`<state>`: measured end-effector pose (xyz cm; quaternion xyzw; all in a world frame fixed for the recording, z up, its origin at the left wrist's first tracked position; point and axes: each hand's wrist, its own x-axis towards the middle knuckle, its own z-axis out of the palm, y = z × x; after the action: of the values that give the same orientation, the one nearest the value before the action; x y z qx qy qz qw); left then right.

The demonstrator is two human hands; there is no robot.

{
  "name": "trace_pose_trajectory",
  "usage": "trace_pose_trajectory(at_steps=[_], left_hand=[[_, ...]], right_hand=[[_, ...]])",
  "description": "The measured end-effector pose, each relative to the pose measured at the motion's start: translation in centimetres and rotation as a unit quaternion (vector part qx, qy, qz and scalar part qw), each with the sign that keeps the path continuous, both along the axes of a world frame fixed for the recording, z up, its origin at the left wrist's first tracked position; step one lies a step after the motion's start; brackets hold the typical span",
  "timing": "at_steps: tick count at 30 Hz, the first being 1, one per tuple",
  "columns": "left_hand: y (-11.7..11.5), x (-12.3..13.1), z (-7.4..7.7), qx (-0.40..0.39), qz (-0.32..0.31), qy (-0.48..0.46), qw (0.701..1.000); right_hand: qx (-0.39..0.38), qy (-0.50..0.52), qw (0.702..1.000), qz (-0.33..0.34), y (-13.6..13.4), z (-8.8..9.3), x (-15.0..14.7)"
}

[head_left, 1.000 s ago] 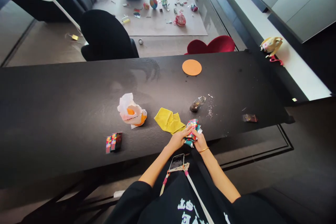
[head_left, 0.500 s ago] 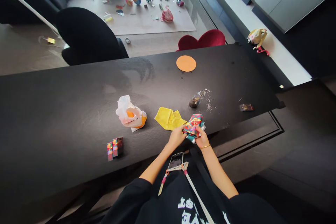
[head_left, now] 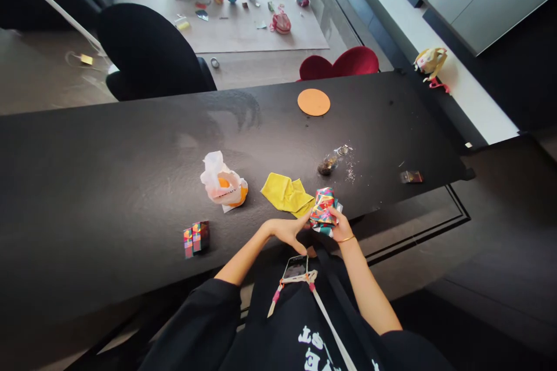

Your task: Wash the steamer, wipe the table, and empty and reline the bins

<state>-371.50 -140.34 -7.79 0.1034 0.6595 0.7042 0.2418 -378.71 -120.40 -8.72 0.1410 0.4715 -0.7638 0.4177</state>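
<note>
My right hand (head_left: 340, 225) grips several colourful patterned packets (head_left: 322, 206), red, teal and yellow, at the table's near edge. Beside them on the left, my left hand (head_left: 289, 232) has its thumb spread away from the fingers, and I see nothing in it. Its fingertips lie close to the packets; whether they touch cannot be made out. Just beyond the left hand a crumpled yellow cloth (head_left: 287, 194) lies on the table. Past the packets, a small clear jar (head_left: 328, 164) with dark contents rests on its side, white crumbs near its mouth.
On the black table (head_left: 108, 174) are a white plastic bag (head_left: 221, 182) with something orange, small patterned boxes (head_left: 196, 237), an orange round mat (head_left: 314, 102) and a small dark packet (head_left: 411, 177). A black chair (head_left: 148, 52) and a red chair (head_left: 339, 65) stand along the far side.
My left hand has let go of the packets and moved slightly left, its thumb opening out. The right hand still holds them. The whole view has shifted slightly.
</note>
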Motion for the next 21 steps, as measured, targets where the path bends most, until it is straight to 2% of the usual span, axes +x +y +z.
trace_pose_trajectory(at_steps=[2, 5, 8, 11, 12, 14, 16, 18, 21], left_hand=[[1.7, 0.1, 0.0, 0.007, 0.075, -0.036, 0.997], [5.1, -0.7, -0.5, 0.022, 0.216, -0.116, 0.969], [7.6, -1.9, -1.2, 0.094, 0.279, -0.204, 0.934], [9.3, -2.7, -1.8, 0.106, 0.32, -0.253, 0.907], [9.9, -2.9, -1.9, 0.096, 0.331, -0.249, 0.905], [11.0, -3.5, -2.0, 0.057, 0.351, -0.221, 0.908], [12.2, -4.3, -1.8, 0.005, 0.365, -0.193, 0.911], [13.1, -5.2, -1.5, -0.054, 0.377, -0.169, 0.909], [13.9, -5.8, -1.1, -0.123, 0.4, -0.151, 0.896]], right_hand=[[0.027, 0.043, 0.998, 0.02, 0.7, 0.7, -1.3], [0.052, 0.113, 0.992, 0.009, 1.1, 1.8, -2.7], [0.053, 0.137, 0.989, -0.019, 1.3, 2.5, -3.3], [0.043, 0.121, 0.991, 0.033, 1.8, 2.4, -3.9], [0.048, 0.113, 0.992, 0.042, 2.1, 2.1, -4.2], [0.109, 0.105, 0.988, 0.006, 2.6, 1.3, -4.9], [0.211, 0.116, 0.969, -0.062, 2.9, 0.2, -5.8], [0.288, 0.141, 0.942, -0.101, 3.0, -1.0, -6.7], [0.32, 0.179, 0.926, -0.094, 2.6, -2.4, -7.7]])
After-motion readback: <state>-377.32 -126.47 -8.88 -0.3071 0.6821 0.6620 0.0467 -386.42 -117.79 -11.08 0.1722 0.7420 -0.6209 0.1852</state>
